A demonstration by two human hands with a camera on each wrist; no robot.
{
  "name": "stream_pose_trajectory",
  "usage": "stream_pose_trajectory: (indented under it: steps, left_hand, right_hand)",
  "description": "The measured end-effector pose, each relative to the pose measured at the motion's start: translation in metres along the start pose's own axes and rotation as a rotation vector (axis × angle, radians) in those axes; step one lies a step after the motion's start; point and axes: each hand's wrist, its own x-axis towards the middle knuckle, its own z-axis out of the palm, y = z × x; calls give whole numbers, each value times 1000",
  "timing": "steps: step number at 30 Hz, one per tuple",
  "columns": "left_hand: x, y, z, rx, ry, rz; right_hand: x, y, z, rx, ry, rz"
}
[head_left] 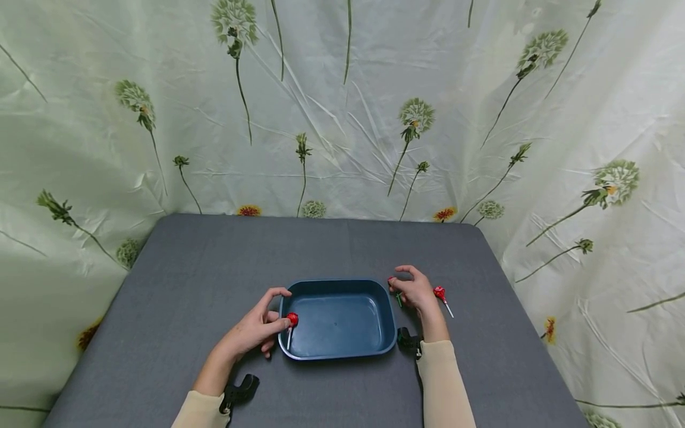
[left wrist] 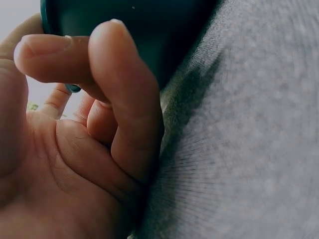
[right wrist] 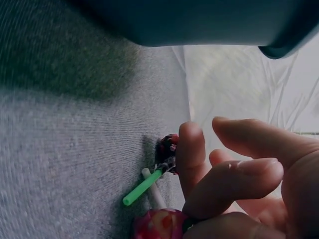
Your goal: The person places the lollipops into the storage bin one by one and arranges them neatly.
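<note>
My left hand is at the left rim of a blue rectangular tray, index finger over the rim. Its thumb tip overlaps the red head of a lollipop inside the tray's left end, white stick pointing toward me. Just right of the tray, my right hand reaches over the table with bent fingers, thumb and index apart. Close to its fingertips lies a lollipop with a green stick and a dark red head. Another red-wrapped lollipop, with a white stick, lies beside this hand on its right.
A grey cloth covers the table. Behind and around it hangs a pale curtain printed with dandelions. Each wrist wears a black camera mount.
</note>
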Motion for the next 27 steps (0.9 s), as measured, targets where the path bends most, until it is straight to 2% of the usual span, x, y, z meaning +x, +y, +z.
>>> stream_pose_trajectory:
  steps: [12, 20, 27]
  left_hand:
    - [0, -2, -1, 8, 19, -27]
    - [0, -1, 0, -2, 12, -11]
    - [-1, 0, 0, -1, 10, -10]
  right_hand:
    - [6, -2, 3, -139, 10, 47]
    - [8, -6, 4, -265, 32, 77]
    - [9, -7, 5, -255, 44, 85]
